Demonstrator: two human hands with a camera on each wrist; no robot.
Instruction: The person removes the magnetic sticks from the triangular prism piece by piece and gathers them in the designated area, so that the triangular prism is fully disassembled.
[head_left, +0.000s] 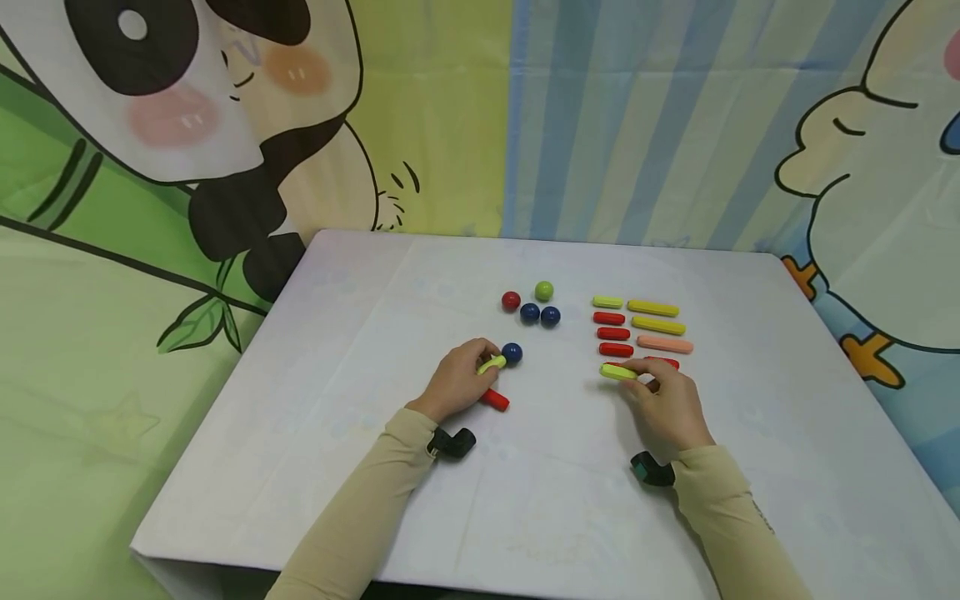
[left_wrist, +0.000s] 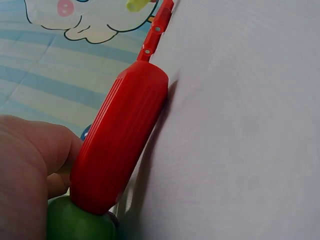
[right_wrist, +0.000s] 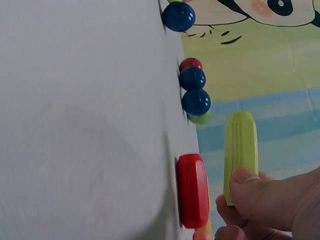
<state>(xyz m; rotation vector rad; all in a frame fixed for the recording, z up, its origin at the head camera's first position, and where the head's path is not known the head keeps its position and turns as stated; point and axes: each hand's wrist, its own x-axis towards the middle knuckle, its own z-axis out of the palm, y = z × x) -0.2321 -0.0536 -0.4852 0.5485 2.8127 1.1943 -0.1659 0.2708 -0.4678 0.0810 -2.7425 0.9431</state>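
My left hand (head_left: 459,382) curls its fingers around a short yellow-green stick (head_left: 492,364), whose far end meets a dark blue ball (head_left: 512,354). A red stick (head_left: 495,400) sticks out beside that hand. In the left wrist view, the near end of this red stick (left_wrist: 120,137) meets a green ball (left_wrist: 80,222), which the hand hides in the head view. My right hand (head_left: 670,408) pinches another yellow-green stick (head_left: 618,372) between thumb and fingers. In the right wrist view, this grooved stick (right_wrist: 241,145) is held above the table, apart from a red stick (right_wrist: 192,190) lying there.
Behind the left hand lie a red ball (head_left: 511,301), a light green ball (head_left: 543,291) and two blue balls (head_left: 540,315). At the right, rows hold several red sticks (head_left: 613,333), long yellow sticks (head_left: 654,308) and an orange stick (head_left: 664,344). The white table (head_left: 360,300) meets a printed cloth backdrop.
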